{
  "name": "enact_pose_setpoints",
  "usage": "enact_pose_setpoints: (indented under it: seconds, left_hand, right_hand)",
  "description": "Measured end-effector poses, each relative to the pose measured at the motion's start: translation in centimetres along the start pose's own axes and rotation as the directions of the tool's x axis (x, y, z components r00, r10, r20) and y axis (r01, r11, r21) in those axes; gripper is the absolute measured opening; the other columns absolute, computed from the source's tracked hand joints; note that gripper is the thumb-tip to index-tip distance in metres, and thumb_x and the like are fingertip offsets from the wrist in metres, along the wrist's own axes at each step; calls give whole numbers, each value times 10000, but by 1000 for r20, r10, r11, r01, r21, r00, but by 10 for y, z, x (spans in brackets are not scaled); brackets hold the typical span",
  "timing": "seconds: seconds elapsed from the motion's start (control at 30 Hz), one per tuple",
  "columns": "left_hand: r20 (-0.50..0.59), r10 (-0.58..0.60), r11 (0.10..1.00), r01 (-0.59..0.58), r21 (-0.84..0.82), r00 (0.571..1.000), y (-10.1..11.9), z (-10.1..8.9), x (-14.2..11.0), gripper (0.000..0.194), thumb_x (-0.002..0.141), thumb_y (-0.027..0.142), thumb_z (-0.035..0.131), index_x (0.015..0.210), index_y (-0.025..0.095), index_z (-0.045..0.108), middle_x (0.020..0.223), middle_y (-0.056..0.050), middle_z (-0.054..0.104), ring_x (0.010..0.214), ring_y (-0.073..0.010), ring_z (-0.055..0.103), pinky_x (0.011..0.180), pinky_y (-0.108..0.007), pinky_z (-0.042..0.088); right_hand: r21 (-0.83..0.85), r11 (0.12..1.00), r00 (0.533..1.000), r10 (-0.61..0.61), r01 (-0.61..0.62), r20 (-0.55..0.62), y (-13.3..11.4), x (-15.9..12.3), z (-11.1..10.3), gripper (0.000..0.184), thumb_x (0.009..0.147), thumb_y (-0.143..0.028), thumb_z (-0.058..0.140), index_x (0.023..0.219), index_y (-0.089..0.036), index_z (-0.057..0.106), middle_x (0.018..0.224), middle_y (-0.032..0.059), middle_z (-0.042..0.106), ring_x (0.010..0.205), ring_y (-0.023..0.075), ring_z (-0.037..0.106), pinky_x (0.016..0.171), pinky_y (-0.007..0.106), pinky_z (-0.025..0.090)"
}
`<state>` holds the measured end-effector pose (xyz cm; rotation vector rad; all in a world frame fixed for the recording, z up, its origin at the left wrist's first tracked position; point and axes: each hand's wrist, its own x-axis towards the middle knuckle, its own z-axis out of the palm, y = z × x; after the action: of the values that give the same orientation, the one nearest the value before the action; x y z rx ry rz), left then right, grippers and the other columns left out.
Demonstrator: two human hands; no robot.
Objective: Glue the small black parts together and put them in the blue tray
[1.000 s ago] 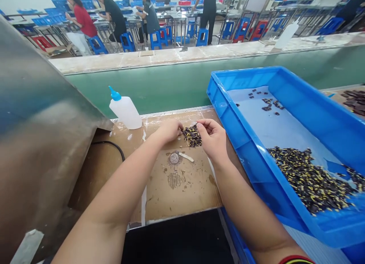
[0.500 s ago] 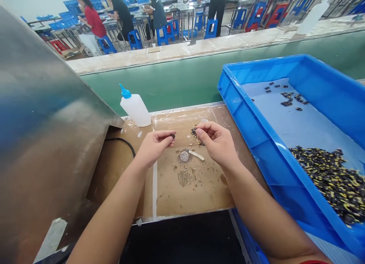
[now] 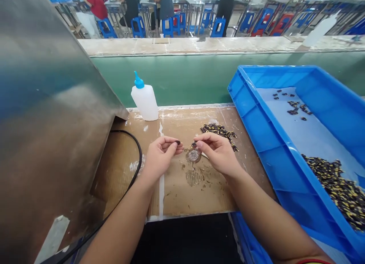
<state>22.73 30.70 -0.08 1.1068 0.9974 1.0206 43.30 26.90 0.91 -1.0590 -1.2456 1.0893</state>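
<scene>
My left hand (image 3: 161,157) pinches a small dark piece (image 3: 178,142) between thumb and fingertips. Opposite it, my right hand (image 3: 219,153) is closed on a small black part (image 3: 194,144) at its fingertips, a short gap from the left hand. Below the right fingertips a round, shiny, clear-looking disc (image 3: 193,155) lies on a wet dark patch of cardboard. A pale stick (image 3: 204,155) beside it is mostly hidden by my right hand. Just behind that hand is a pile of small black-and-yellow parts (image 3: 219,131).
A white bottle with a blue nozzle (image 3: 145,102) stands at the back left. To the right, a big blue crate (image 3: 262,142) holds many similar parts. A metal housing (image 3: 62,115) and a black cable (image 3: 139,153) flank the left. Behind the green belt (image 3: 176,77), people sit working.
The camera view has shifted. My right hand has moved nearer the left and off the pile, with a small black part at its fingertips. The left hand keeps its dark piece.
</scene>
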Motion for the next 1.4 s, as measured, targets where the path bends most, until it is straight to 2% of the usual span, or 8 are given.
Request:
enact_pose_setpoints:
  seconds: [0.23,0.47,0.67,0.77,0.87,1.0,1.07,1.4]
  left_hand:
    - [19,170,949,-169,267,985,-4,2,-7,207,931,265,687,1083,202,812,1009,-83,796,797,-180,777,800,-317,692]
    - [94,318,864,-329,380,944,-11,1,-11,317,989,187,576,1192,250,811,1023,-73,717,764,-128,724,711,-255,617]
    - [-47,317,927,-299,227,947,-17,6,-10,439,945,225,726,1384,237,713,1060,-76,752,900,-161,752,863,-298,646]
    - [-112,314,944,-298,143,943,-16,7,-12,388,911,249,807,1292,213,746,1032,-74,791,948,-179,771,910,-305,649]
    - [-85,477,846,-431,314,875,-12,6,-14,155,931,217,791,1085,228,807,1041,-53,803,951,-162,768,903,-278,630]
    - [85,739,507,-635,584,668,-6,3,-14,210,952,93,726,1088,234,803,1049,-37,789,946,-138,752,916,-259,609]
    - [161,782,384,-670,636,601,-5,3,-14,234,951,64,711,1100,223,796,1046,-48,776,937,-138,747,895,-251,611]
    - [329,813,207,-766,609,481,-11,-9,-9,274,903,37,768,1113,213,771,1124,-83,775,967,-178,769,873,-299,647]
  right_hand:
    - [13,998,993,55,-56,103,2,-2,-2,217,964,-443,790,1049,-243,790,1103,74,815,952,192,765,848,359,652]
    - [-19,995,982,98,-96,163,-3,-1,1,219,959,-434,796,1049,-234,806,1062,67,812,897,170,746,776,308,628]
    - [47,994,980,93,-103,175,-1,-1,1,171,966,-397,796,1027,-237,800,1058,57,814,888,150,738,786,285,615]
    - [80,993,982,76,-91,175,0,-1,0,154,968,-381,797,1033,-241,805,1060,54,814,911,152,744,792,282,619]
    - [109,989,979,77,-99,190,3,-2,-2,162,969,-383,797,1043,-240,802,1063,54,814,908,152,747,782,282,631]
    - [179,979,978,66,-102,199,8,-1,-4,147,978,-371,790,1053,-244,793,1079,50,815,952,150,759,808,273,639]
    - [219,968,976,76,-121,203,10,-1,-5,146,972,-366,797,1051,-244,788,1055,44,816,956,150,767,829,277,648]
    - [402,864,932,182,-304,313,-1,0,-5,186,923,-389,850,983,-240,757,1004,29,814,927,176,803,947,384,675]
